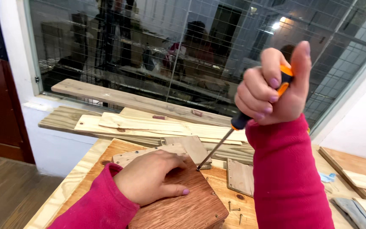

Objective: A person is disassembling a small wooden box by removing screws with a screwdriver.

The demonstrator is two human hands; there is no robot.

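Under my left hand (151,178), pressed flat with fingers spread, sits the reddish-brown wooden box (183,203) on the pale plywood workbench (75,178). My right hand (272,87), fisted up high, grips the orange-and-black screwdriver (238,123), its tip at the box's far top corner. I judge I'm driving a screw; next needs steady downward pressure. Loose screws (234,208) lie right of the box.

Head camera looks down, close, across the workbench (81,169) toward a window (191,46).
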